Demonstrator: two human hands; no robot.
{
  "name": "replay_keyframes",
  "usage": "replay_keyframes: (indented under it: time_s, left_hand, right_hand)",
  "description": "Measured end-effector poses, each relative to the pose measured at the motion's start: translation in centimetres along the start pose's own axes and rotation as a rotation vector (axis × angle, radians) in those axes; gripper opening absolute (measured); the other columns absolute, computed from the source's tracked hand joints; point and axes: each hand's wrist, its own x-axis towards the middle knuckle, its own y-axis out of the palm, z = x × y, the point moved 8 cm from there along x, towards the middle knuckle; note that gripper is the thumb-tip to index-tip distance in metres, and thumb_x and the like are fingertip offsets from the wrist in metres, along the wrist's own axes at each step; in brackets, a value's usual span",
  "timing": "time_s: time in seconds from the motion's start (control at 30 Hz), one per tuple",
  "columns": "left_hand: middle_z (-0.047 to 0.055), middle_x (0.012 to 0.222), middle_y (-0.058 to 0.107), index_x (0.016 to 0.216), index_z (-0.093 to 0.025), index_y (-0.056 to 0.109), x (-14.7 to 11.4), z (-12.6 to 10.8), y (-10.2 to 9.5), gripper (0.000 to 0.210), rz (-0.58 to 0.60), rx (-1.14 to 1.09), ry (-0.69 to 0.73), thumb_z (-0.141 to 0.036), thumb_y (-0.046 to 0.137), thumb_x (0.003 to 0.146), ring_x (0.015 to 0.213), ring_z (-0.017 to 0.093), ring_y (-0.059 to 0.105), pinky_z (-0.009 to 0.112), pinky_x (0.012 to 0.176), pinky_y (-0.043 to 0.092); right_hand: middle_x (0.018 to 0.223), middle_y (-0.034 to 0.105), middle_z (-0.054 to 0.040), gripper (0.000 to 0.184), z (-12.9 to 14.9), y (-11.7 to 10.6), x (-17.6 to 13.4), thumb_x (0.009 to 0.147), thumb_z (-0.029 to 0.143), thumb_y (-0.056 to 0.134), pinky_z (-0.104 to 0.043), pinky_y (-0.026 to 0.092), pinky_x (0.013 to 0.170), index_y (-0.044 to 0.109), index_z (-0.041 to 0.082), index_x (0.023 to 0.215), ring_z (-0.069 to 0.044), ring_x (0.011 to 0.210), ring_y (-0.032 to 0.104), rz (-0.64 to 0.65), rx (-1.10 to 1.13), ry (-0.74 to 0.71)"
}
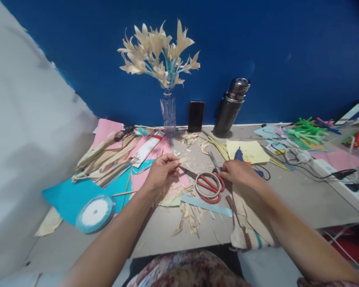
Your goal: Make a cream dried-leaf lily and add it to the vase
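My left hand [164, 172] is closed in a pinch on a small pale strip of dried husk [184, 160]. Beside it lie red-handled scissors [202, 186], their blade pointing toward that hand, with a pale ring over the handles. My right hand [241, 172] has its fingers closed at the dark handle of a second, smaller pair of scissors [214, 159], whose blades point away from me. Just beyond that hand a blue glue gun [238, 154] rests on a yellow sheet [257, 150]. Husk scraps [191, 219] and a light blue ribbon strip [208, 205] lie nearer me.
Husk flowers [160, 50] stand in a clear bottle [168, 113] at the wall, beside a phone [196, 115] and a dark flask [231, 107]. Left are dried husks [107, 157] and a ribbon spool [95, 213]. Right are pipe cleaners [308, 130], cables and a power strip [341, 185].
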Motion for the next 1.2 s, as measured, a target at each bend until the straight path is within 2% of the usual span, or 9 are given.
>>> replay_keyframes:
  time_s: [0.17,0.27,0.43,0.6,0.7,0.8,0.9,1.0,1.2]
  left_hand:
    - [-0.003,0.060,0.057,0.083,-0.018,0.061,0.1,0.1,-0.1,0.027,-0.013,-0.002,-0.002,-0.023,0.082,0.066,0.052,0.010,0.054,0.020,0.045,0.047]
    - [-0.003,0.060,0.057,0.082,-0.018,0.061,0.0,0.1,-0.1,0.028,-0.019,0.003,-0.006,-0.024,0.082,0.065,0.051,0.010,0.054,0.017,0.042,0.043]
    - [-0.003,0.059,0.057,0.082,-0.019,0.061,0.1,-0.4,-0.3,0.027,-0.045,0.024,0.027,-0.027,0.082,0.066,0.048,0.010,0.053,0.019,0.041,0.046]
    - [-0.004,0.060,0.058,0.082,-0.018,0.062,0.4,-1.3,-0.7,0.029,-0.071,0.014,0.100,-0.026,0.083,0.064,0.047,0.009,0.052,0.019,0.042,0.048]
    - [-0.004,0.059,0.057,0.082,-0.018,0.062,0.3,-1.6,-0.8,0.027,-0.080,0.033,0.118,-0.027,0.082,0.066,0.048,0.009,0.052,0.019,0.043,0.050]
    - [-0.005,0.058,0.055,0.083,-0.019,0.061,0.1,-1.3,-0.9,0.028,-0.096,0.027,0.072,-0.029,0.081,0.066,0.046,0.009,0.051,0.020,0.041,0.048]
    - [-0.005,0.058,0.056,0.083,-0.019,0.061,0.0,-1.0,-0.8,0.029,-0.099,0.015,0.050,-0.028,0.082,0.066,0.045,0.009,0.051,0.019,0.040,0.045]
    - [-0.004,0.057,0.055,0.083,-0.019,0.061,0.0,-0.5,-0.3,0.028,-0.052,-0.024,0.010,-0.027,0.083,0.066,0.045,0.009,0.050,0.016,0.038,0.037]
    - [-0.004,0.062,0.054,0.079,-0.018,0.062,-0.4,-0.5,0.5,0.027,-0.010,-0.032,0.035,-0.025,0.084,0.065,0.050,0.007,0.050,0.016,0.042,0.037]
  right_hand:
    - [0.086,0.074,-0.0081,0.027,1.1,-1.3,-1.2,0.093,0.042,0.056,-0.028,0.030,0.059,0.072,0.021,0.085,-0.022,0.081,0.065,-0.136,0.035,0.019]
    - [0.086,0.074,-0.0045,0.023,2.9,-0.9,-1.8,0.088,0.044,0.062,-0.027,0.028,0.057,0.070,0.023,0.085,-0.020,0.078,0.064,-0.095,0.059,-0.106]
    - [0.087,0.074,-0.0055,0.018,4.6,-1.3,-1.6,0.091,0.033,0.056,-0.027,0.026,0.057,0.070,0.021,0.086,-0.021,0.080,0.065,-0.127,-0.005,-0.169]
    - [0.084,0.074,-0.0064,0.020,8.7,-1.2,-1.8,0.090,0.032,0.055,-0.028,0.028,0.059,0.071,0.020,0.086,-0.020,0.076,0.064,-0.143,0.059,-0.239]
    - [0.080,0.073,-0.0081,0.022,10.7,-0.2,-1.8,0.089,0.032,0.057,-0.029,0.028,0.059,0.072,0.018,0.081,-0.021,0.074,0.064,-0.081,0.058,-0.312]
    - [0.082,0.074,-0.0062,0.024,9.2,-0.2,-1.4,0.091,0.030,0.054,-0.027,0.030,0.059,0.071,0.019,0.080,-0.019,0.074,0.064,-0.066,0.124,-0.313]
    - [0.085,0.074,-0.0062,0.018,4.3,-1.3,-0.9,0.090,0.027,0.055,-0.027,0.030,0.061,0.070,0.019,0.082,-0.019,0.078,0.063,-0.153,0.084,-0.139]
    - [0.080,0.073,-0.0069,0.015,0.9,-0.8,-0.9,0.088,0.026,0.059,-0.027,0.029,0.059,0.069,0.019,0.079,-0.020,0.077,0.064,-0.101,0.021,-0.026]
    - [0.086,0.074,-0.0087,0.016,0.7,0.6,-1.1,0.091,0.021,0.052,-0.028,0.031,0.062,0.067,0.018,0.086,-0.021,0.080,0.066,-0.146,0.028,-0.061]
